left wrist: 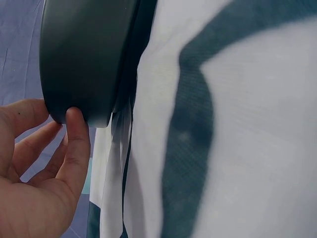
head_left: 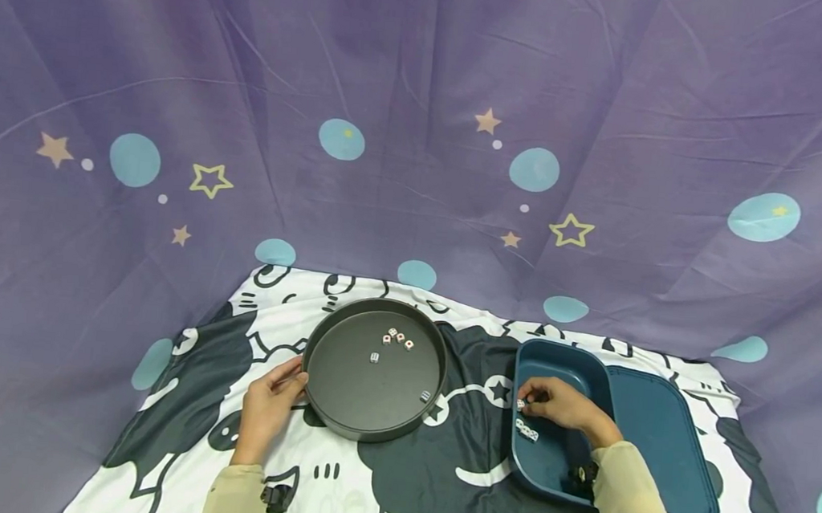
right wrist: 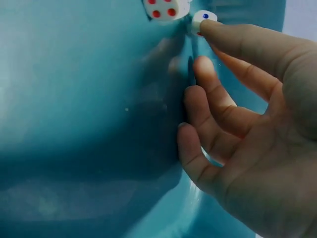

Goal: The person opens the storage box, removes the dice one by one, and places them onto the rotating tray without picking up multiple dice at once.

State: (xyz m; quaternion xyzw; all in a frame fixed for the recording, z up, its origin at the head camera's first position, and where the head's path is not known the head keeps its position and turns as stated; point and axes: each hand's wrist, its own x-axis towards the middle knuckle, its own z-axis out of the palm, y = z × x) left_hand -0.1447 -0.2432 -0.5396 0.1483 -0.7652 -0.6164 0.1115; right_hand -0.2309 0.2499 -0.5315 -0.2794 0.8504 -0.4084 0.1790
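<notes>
A round dark pan [head_left: 341,408] lies on the patterned cloth, and my left hand [head_left: 269,406] holds its left edge. In the left wrist view, the thumb and fingers [left wrist: 77,134] meet the pan's wall [left wrist: 84,64]. Several small white dice [head_left: 400,338] lie scattered on its floor. My right hand [head_left: 562,403] reaches into a blue rectangular box [head_left: 566,352] and pinches a white die [right wrist: 204,19] against the side wall. Close by in the box, other dice [head_left: 526,431] sit in a short row; one die [right wrist: 163,9] shows red dots.
A flat blue lid [head_left: 664,445] lies to the right of the box, partly behind the right forearm. Black-and-white cloth [head_left: 435,500] covers the surface. Behind it hangs a purple curtain [head_left: 416,192] with stars and dots.
</notes>
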